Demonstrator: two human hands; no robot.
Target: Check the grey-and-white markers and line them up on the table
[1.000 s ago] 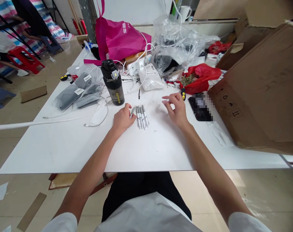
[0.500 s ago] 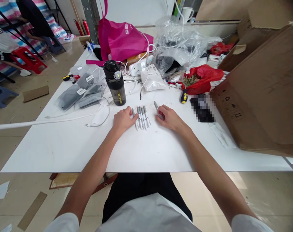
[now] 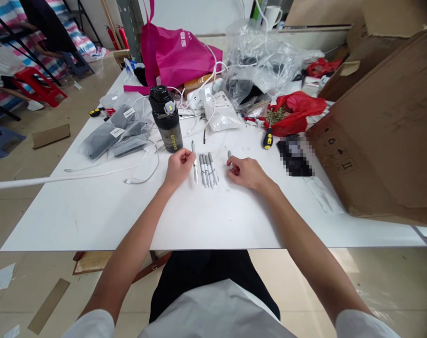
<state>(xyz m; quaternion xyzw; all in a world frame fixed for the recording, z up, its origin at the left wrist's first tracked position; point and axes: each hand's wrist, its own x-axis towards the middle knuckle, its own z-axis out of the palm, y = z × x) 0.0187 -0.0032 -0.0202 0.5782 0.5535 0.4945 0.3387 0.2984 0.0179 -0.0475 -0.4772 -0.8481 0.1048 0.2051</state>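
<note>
Since the earlier frame, a white-barrelled marker (image 3: 194, 164) has been shifted forward at the left hand (image 3: 179, 169), its grey tip now standing clear beyond the knuckles, while a second marker (image 3: 229, 154) has been almost covered by the right hand (image 3: 245, 172), with only its tip showing. The left fingers (image 3: 188, 159) are curled inward and seem closed on the first marker's barrel; the right fingers (image 3: 232, 164) are bent down over the second marker, the grip being partly hidden. Between the hands, a tight row of markers (image 3: 208, 170) is laid side by side on the white tabletop (image 3: 94, 220), just beside the first marker. The step in hand is judged to be the handling of single markers at this row; a careful release, clear of the row, would be called for by the next move. Farther off, a black-lidded water bottle (image 3: 167, 124) and a yellow-handled screwdriver (image 3: 268, 139) are placed on the tabletop, with a pink tote bag (image 3: 174, 56) and a large cardboard box (image 3: 375, 136) beyond.
</note>
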